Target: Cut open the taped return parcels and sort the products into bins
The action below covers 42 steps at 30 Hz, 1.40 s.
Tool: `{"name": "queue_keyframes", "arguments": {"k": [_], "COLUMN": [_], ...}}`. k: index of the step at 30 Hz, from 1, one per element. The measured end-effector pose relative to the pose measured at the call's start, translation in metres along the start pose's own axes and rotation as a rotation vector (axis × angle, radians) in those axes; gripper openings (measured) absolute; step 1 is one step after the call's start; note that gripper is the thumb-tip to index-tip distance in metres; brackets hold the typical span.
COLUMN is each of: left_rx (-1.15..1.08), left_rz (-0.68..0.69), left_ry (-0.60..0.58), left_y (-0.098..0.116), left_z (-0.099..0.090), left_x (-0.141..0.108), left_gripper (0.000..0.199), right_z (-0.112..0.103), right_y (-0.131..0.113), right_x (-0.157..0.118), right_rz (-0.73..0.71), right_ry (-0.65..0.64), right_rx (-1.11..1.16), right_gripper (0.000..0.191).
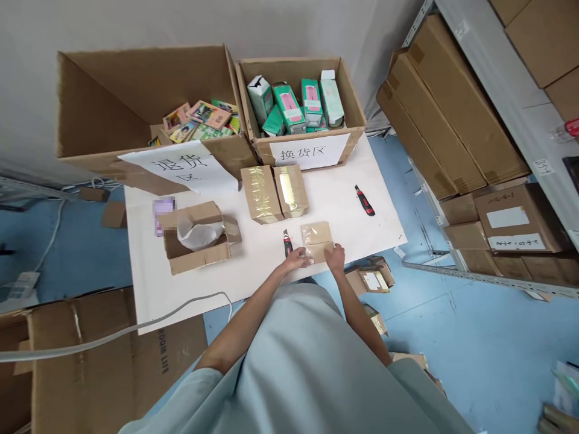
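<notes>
A small taped cardboard box (316, 235) lies at the table's front edge, between my two hands. My left hand (297, 259) grips its left side, fingers curled against the cardboard. On the opposite side, my right hand (335, 258) holds the lower right edge. Just beyond my left hand is a red and black box cutter (287, 241), partly hidden by that hand. Two more taped cardboard boxes, a left one (262, 193) and a right one (292, 190), stand side by side behind it.
An opened carton (199, 265) with white wrapping sits left. A second box cutter (364, 202) lies right. At the back stand a large carton (99, 102) of booklets and a carton (357, 114) of green boxes. A grey cable (181, 308) crosses the table's front left corner.
</notes>
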State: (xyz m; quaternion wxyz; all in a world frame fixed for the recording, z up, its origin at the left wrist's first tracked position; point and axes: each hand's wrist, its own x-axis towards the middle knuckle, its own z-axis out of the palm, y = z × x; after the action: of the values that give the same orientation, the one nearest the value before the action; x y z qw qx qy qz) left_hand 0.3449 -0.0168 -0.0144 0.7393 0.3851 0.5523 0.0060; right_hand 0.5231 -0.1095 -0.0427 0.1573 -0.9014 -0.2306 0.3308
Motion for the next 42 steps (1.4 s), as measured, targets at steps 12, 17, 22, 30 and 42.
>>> {"name": "queue_keyframes", "arguments": {"k": [12,17,22,30,42], "left_rx": [-0.353,-0.416,-0.524,-0.428,0.034], "left_rz": [-0.006,0.111,0.455,0.587,0.870], "left_ry": [0.029,0.104,-0.088,-0.020,0.451], "left_y": [-0.006,0.005,0.046,0.099,0.104], "left_z": [-0.002,-0.016,-0.031,-0.040,0.020], "left_x": [-0.013,-0.029,-0.065,-0.122,-0.142], "left_gripper": [0.068,0.061,0.065,0.062,0.038], "right_z": [-0.034,-0.073,-0.120,-0.133,-0.108], "right_y": [-0.021,-0.044,-0.073,-0.115,-0.135], "right_x": [0.010,-0.015,-0.037,-0.059,-0.099], "right_rz": [-0.215,-0.320,-0.420,-0.526,-0.703], "right_ry": [-0.253,-0.318,-0.475,-0.526,-0.302], "right_rx": [0.510,0.749,0.960,0.965,0.882], "right_gripper": [0.056,0.061,0.048,0.051,0.069]}}
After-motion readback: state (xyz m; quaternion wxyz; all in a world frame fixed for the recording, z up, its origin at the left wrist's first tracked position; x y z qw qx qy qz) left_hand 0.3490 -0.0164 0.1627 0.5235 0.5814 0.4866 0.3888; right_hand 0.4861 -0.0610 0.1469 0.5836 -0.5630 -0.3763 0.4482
